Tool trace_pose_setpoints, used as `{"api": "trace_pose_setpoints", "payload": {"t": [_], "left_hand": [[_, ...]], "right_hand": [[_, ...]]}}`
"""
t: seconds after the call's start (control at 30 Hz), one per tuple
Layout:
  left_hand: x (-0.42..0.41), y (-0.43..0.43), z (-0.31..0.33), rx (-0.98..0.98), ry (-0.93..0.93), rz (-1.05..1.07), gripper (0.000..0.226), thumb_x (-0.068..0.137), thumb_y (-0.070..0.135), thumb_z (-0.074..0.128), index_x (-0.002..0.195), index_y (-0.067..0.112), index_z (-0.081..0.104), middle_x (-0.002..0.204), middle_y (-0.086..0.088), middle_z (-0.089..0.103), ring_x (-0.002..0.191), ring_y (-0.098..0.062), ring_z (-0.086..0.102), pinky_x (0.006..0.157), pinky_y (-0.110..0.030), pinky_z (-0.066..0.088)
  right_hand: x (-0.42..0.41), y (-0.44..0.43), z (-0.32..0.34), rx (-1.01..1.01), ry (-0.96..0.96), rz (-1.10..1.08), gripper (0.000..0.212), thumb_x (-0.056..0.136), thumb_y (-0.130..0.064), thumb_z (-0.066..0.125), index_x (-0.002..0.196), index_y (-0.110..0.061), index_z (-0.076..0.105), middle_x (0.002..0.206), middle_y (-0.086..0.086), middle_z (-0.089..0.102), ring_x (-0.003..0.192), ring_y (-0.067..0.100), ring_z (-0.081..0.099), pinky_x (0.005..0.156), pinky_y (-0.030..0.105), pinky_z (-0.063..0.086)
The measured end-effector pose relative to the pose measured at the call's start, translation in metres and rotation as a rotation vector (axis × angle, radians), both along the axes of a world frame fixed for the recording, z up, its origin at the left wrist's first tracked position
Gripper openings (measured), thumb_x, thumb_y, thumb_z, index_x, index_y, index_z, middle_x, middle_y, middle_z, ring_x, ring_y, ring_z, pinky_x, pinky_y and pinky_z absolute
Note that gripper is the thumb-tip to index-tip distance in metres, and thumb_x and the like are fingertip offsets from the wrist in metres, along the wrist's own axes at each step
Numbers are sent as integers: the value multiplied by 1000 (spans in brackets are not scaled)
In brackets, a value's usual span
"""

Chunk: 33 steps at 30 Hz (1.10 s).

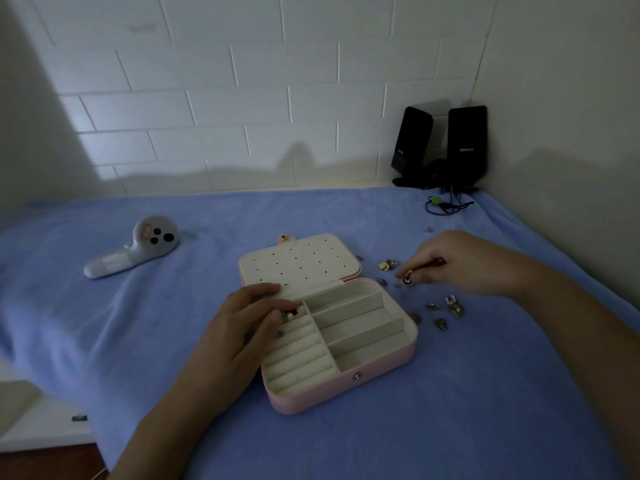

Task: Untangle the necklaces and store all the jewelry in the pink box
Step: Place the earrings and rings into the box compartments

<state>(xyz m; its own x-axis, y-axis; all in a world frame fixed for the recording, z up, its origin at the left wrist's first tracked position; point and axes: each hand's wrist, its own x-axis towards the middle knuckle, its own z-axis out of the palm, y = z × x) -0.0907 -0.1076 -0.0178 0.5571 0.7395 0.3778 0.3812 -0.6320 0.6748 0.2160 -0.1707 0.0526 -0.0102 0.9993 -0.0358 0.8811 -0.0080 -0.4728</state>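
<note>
The pink box (346,386) lies open on a blue cloth (450,410), its cream lid (298,265) folded flat behind it. The left hand (249,317) reaches over the box's left edge, fingers curled, pinching a small trinket (289,315) at the far end of the ring rolls. Just right of the box, the right hand (450,261) pinches a dark round piece (407,279) in its fingertips, low over the cloth. Loose jewelry (453,304) lies scattered right of the box. A white controller (138,247) rests well left of it, and black speakers (440,147) stand beyond it to the right.
</note>
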Motion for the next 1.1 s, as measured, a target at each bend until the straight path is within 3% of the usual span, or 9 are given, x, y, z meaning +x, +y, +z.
{"api": "trace_pose_setpoints", "payload": {"t": [0.17, 0.37, 0.53, 0.7, 0.8, 0.9, 1.1], "left_hand": [[-1, 2, -1, 12, 10, 2, 41, 85, 55, 31, 103, 43, 66, 126, 22, 48, 118, 10, 41, 84, 3, 31], [0, 1, 0, 0, 4, -4, 41, 85, 55, 31, 103, 43, 66, 125, 22, 48, 118, 10, 41, 85, 2, 33], [0, 0, 0, -1, -8, -2, 35, 88, 50, 36, 102, 41, 67, 125, 20, 50, 117, 11, 42, 83, 3, 33], [-1, 1, 0, 11, 10, 8, 40, 86, 55, 32, 102, 43, 67, 125, 24, 48, 118, 9, 42, 85, 2, 32], [-1, 1, 0, 12, 18, 13, 41, 85, 56, 31, 102, 43, 67, 126, 25, 47, 118, 10, 42, 85, 2, 31], [-1, 0, 0, 8, 12, 13, 42, 85, 56, 31, 102, 42, 67, 125, 25, 48, 117, 10, 42, 84, 2, 31], [-1, -1, 1, 5, 17, 15, 40, 85, 55, 32, 101, 44, 66, 125, 26, 47, 118, 11, 41, 84, 3, 31]], "right_hand": [[-4, 1, -3, 10, 63, 0, 14, 76, -20, 78, 82, -32, 75, 81, -10, 73, 72, -6, 64, 64, 5, 44], [1, 3, -3, 76, 48, -17, 15, 86, -14, 67, 98, -20, 75, 91, -17, 68, 83, -15, 59, 73, 1, 41], [3, 3, -4, 101, 52, -39, 16, 89, -10, 63, 96, -18, 75, 71, -18, 67, 77, -8, 60, 72, 4, 41], [3, 1, 0, 136, 232, -52, 22, 83, -9, 69, 83, -31, 72, 68, -16, 71, 69, -3, 66, 70, 6, 46], [3, 1, 1, 98, 347, -34, 17, 88, -9, 63, 94, -22, 73, 76, -19, 72, 77, 1, 69, 74, 9, 50], [6, -1, 0, 43, 522, -24, 19, 90, -9, 58, 104, -12, 71, 83, -11, 74, 84, 7, 69, 75, 12, 51], [11, -2, -1, 13, 751, -32, 27, 74, -16, 63, 98, -8, 71, 83, 3, 75, 81, 15, 70, 72, 17, 54]]}}
